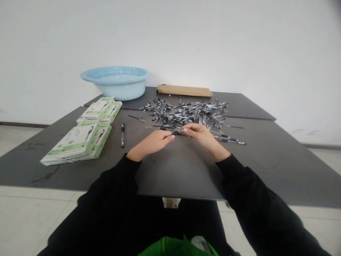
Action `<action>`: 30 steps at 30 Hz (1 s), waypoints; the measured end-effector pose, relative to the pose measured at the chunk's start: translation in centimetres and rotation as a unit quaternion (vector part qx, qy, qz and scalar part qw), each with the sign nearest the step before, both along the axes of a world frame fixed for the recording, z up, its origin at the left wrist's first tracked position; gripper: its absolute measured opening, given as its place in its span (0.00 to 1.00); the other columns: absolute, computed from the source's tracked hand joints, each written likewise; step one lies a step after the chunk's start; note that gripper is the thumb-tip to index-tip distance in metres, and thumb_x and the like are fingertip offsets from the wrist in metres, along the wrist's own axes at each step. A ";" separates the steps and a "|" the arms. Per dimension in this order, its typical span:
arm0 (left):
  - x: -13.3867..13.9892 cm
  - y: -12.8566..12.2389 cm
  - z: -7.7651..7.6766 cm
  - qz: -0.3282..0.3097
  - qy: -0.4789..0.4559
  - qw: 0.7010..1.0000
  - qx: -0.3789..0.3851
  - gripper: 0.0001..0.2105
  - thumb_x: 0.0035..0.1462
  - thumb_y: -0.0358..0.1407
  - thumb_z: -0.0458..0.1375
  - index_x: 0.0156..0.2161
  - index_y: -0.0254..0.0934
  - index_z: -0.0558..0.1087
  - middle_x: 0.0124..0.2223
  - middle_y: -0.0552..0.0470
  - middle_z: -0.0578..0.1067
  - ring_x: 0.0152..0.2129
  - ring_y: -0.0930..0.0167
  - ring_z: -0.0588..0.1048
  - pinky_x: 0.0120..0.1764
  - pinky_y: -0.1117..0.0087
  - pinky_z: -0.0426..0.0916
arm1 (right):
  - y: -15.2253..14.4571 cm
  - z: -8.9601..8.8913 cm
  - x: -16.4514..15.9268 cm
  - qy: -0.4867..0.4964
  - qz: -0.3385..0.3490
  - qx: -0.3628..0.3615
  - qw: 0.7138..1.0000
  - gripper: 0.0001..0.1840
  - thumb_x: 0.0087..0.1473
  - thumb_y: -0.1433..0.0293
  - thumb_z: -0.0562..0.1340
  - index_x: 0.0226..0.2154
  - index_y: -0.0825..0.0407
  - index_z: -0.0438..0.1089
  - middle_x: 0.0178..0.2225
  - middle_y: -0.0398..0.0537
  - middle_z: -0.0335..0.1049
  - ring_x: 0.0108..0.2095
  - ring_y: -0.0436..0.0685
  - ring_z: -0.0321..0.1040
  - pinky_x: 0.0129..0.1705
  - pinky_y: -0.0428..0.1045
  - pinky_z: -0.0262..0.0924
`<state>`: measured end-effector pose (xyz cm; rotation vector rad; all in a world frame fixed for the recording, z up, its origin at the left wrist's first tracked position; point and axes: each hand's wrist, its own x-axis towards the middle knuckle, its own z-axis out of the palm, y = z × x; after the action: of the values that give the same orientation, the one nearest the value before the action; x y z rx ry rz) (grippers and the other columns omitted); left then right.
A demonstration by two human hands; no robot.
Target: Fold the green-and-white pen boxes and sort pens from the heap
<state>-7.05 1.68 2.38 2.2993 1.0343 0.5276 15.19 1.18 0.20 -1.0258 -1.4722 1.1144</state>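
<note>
My left hand (157,141) is closed on a pen (177,133) with a dark grip, just in front of the pile. My right hand (198,135) pinches the other end of that pen between thumb and fingers. Whether it holds a separate small part there is too fine to tell. Behind both hands spreads a large heap of clear and black pens (186,113), some lying loose at its edges. To the left of my left hand, a single capped pen (123,135) lies apart on the dark table (181,170).
Green and white pen boxes (80,138) lie stacked at the left. A light blue basin (119,89) stands at the back left, near the white wall. A flat brown cardboard piece (184,90) lies along the back. A seam crosses the table behind the heap.
</note>
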 end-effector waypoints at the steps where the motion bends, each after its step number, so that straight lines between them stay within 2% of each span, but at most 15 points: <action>1: 0.0 0.0 0.0 0.000 -0.002 1.000 0.001 0.16 0.63 0.44 0.48 0.30 0.37 0.72 0.28 0.53 0.73 0.30 0.67 0.72 0.36 0.68 0.63 | 0.0 0.0 0.0 0.001 -0.002 0.002 1.000 0.20 0.44 0.52 0.72 0.32 0.50 0.79 0.28 0.44 0.73 0.27 0.51 0.59 0.31 0.49 0.54; 10: 0.3 0.3 -0.6 -0.012 -0.024 1.000 -0.005 0.17 0.63 0.43 0.48 0.31 0.37 0.73 0.29 0.53 0.73 0.29 0.68 0.71 0.38 0.68 0.64 | -0.1 0.0 -0.4 0.013 -0.012 0.008 1.000 0.21 0.44 0.52 0.72 0.33 0.51 0.78 0.24 0.41 0.67 0.26 0.50 0.58 0.31 0.49 0.53; 13: 0.5 0.1 -0.7 -0.011 -0.032 0.999 -0.020 0.17 0.64 0.44 0.48 0.31 0.37 0.73 0.25 0.55 0.69 0.25 0.70 0.68 0.35 0.70 0.63 | -0.2 0.0 -0.5 0.011 -0.011 0.016 1.000 0.21 0.44 0.51 0.71 0.33 0.51 0.77 0.23 0.40 0.66 0.26 0.50 0.58 0.30 0.49 0.53; 19: 0.8 -0.4 -0.6 0.001 -0.083 0.991 -0.102 0.19 0.65 0.47 0.48 0.32 0.36 0.72 0.19 0.59 0.61 0.17 0.74 0.61 0.25 0.72 0.58 | -0.4 0.3 -0.6 0.017 -0.012 0.012 1.000 0.23 0.44 0.49 0.71 0.32 0.51 0.78 0.23 0.41 0.66 0.26 0.50 0.58 0.30 0.49 0.54; 30: 1.0 -0.1 -0.9 0.006 -0.140 0.981 -0.133 0.16 0.60 0.47 0.54 0.32 0.35 0.71 0.19 0.61 0.59 0.17 0.76 0.60 0.23 0.72 0.55 | -0.3 -0.2 -1.0 0.093 -0.001 -0.033 0.995 0.21 0.44 0.53 0.73 0.33 0.52 0.78 0.24 0.41 0.69 0.25 0.49 0.60 0.30 0.48 0.54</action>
<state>-6.03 1.57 1.46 1.9222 0.9208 0.6551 14.15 0.86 0.04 -0.9417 -1.2934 1.2294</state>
